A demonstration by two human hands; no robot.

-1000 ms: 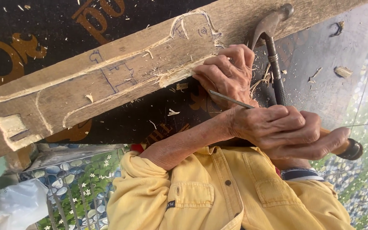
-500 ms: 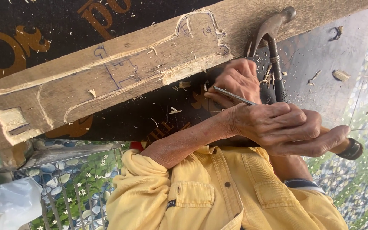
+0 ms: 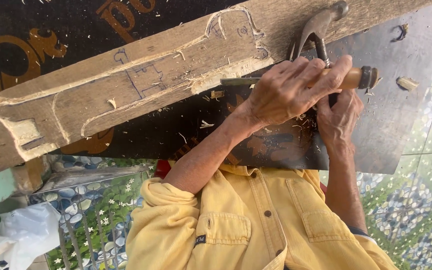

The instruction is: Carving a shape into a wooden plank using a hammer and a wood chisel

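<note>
A long weathered wooden plank [image 3: 126, 95] lies across a black board [image 3: 391, 130]; it has pen outlines and carved grooves. My left hand [image 3: 286, 90] is shut on a chisel [image 3: 356, 77] with an orange wooden handle. The chisel's metal blade lies level, its tip at the plank's splintered lower edge. My right hand [image 3: 338, 122] sits just under the left, its fingers curled around the dark handle of a claw hammer [image 3: 321, 22]. The hammer's head rests against the plank. The left hand hides part of this grip.
Wood shavings and a chip [image 3: 407, 82] are scattered on the black board. A yellow button shirt [image 3: 256, 230] fills the lower middle. A white plastic bag [image 3: 16, 240] lies at the lower left, on tiles patterned with pebbles and flowers [image 3: 426, 200].
My left hand has moved up with the chisel and set its tip at the plank's edge. My right hand has left the plank and dropped below, onto the hammer's handle.
</note>
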